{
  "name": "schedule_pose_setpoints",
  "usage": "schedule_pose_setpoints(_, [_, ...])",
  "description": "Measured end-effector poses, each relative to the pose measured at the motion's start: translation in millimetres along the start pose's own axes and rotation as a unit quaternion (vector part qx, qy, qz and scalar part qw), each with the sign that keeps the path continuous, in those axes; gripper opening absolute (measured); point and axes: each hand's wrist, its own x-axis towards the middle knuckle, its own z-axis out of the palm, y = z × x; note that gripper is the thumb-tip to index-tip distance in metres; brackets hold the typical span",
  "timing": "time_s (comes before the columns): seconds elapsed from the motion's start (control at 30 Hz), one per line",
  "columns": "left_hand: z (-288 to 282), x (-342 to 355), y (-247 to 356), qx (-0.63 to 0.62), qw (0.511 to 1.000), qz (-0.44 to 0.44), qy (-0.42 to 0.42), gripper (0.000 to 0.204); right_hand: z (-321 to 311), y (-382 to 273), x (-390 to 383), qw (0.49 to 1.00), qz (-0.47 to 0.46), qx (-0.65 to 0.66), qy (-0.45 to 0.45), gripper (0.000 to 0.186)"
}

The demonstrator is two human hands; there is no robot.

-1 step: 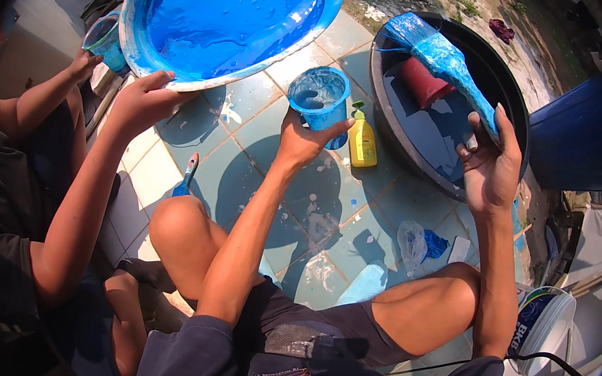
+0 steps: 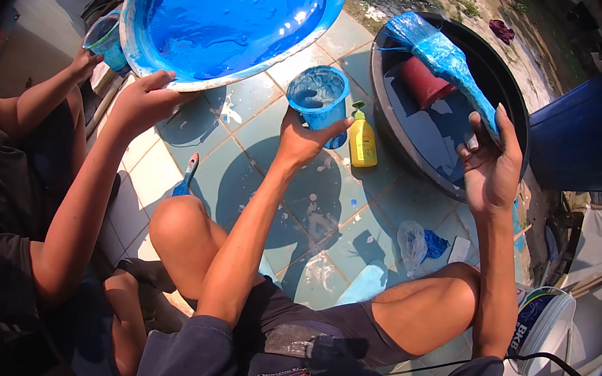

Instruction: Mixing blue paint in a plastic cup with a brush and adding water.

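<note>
My left hand point(image 2: 300, 144) is closed round a blue plastic cup point(image 2: 327, 114), smeared with paint on its inner wall. In my right hand point(image 2: 494, 180) is a wide paintbrush point(image 2: 449, 66), coated in blue, its handle pinched between thumb and fingers and its bristles pointing up and left over the black tub point(image 2: 376, 115). Another person's hand point(image 2: 141, 101) grips the rim of a white-edged basin point(image 2: 132, 38), which is tilted and holds glossy blue paint point(image 2: 235, 16). That person's other hand point(image 2: 83, 66) has a clear cup with blue on it point(image 2: 111, 43).
Beside my cup stands a yellow pump bottle point(image 2: 363, 144). The black tub contains dark liquid and a red container point(image 2: 426, 84). A small brush point(image 2: 187, 176) lies by my left knee. Plastic bags point(image 2: 420, 242) rest near my right knee; a blue barrel point(image 2: 589, 134) and white bucket point(image 2: 546, 331) are at right.
</note>
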Motion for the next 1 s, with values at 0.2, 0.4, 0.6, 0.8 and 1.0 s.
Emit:
schedule_pose_setpoints(0.2, [-8.3, 1.3, 8.9, -0.029, 1.000, 0.003, 0.001, 0.072, 3.4, -1.8, -1.1, 1.000, -0.016, 0.017, -0.013, 0.025])
schedule_pose_setpoints(0.4, [-13.5, 2.6, 6.9, -0.009, 0.999, 0.024, 0.020, 0.069, 6.3, -1.6, -4.1, 0.999, -0.019, 0.026, -0.027, 0.024])
schedule_pose_setpoints(0.6, [-18.4, 7.8, -0.3, -0.005, 0.999, 0.019, 0.034, 0.077, 13.5, 0.5, -6.6, 1.000, -0.016, 0.014, -0.007, 0.024])
schedule_pose_setpoints(0.8, [-20.9, 8.2, 1.1, 0.000, 0.999, 0.008, 0.048, 0.084, 15.5, 2.0, -6.3, 0.999, -0.018, 0.010, -0.034, 0.025])
schedule_pose_setpoints(1.0, [-26.2, 7.6, -0.1, 0.013, 0.999, 0.002, 0.047, 0.088, 17.4, 2.6, -7.6, 0.999, -0.017, 0.008, -0.033, 0.025])
